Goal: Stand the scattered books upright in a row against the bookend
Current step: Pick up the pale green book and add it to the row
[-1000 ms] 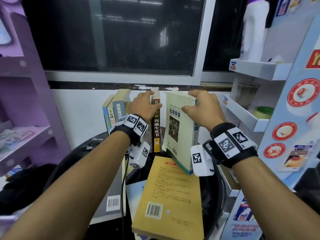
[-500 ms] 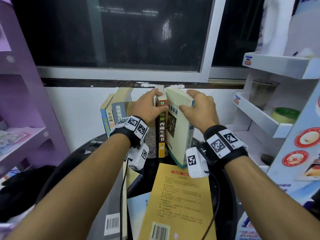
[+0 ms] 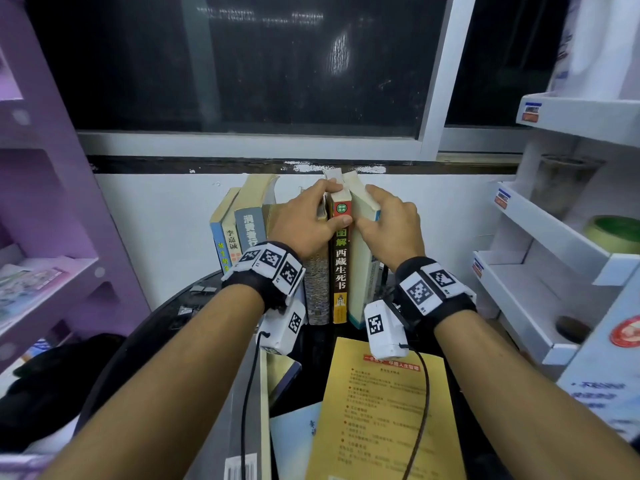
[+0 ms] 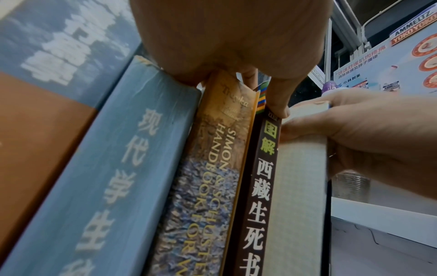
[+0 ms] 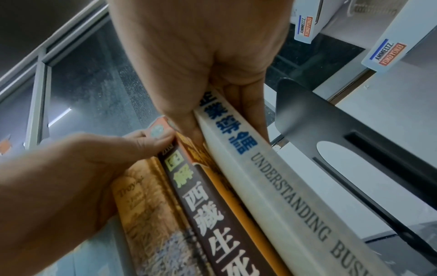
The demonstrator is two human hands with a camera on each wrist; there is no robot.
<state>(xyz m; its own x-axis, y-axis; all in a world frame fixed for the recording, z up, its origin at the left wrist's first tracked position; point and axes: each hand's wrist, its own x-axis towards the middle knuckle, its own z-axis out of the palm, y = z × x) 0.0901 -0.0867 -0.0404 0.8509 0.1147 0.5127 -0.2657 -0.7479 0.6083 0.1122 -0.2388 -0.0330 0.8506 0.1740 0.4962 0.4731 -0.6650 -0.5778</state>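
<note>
Several books stand upright in a row at the back of the black round table [image 3: 166, 327]. My left hand [image 3: 332, 202] grips the top of the brown-spined book [image 3: 341, 271], thumb on its spine, fingers over the tops of it and its neighbour. My right hand [image 3: 367, 207] grips the top of the white book [image 3: 360, 278], which stands flush against the brown one. In the right wrist view a black metal bookend [image 5: 354, 149] stands just right of the white book [image 5: 272, 186]. A yellow book [image 3: 381, 410] lies flat in front.
A pale blue book [image 3: 294, 434] and a grey book with a barcode [image 3: 242, 427] also lie flat near me. A purple shelf unit [image 3: 52, 202] stands on the left, a white display rack [image 3: 554, 237] on the right. The wall and window are behind the row.
My right hand has swung the white book from tilted and apart to upright against the brown book. My left hand has kept hold of the row's top.
</note>
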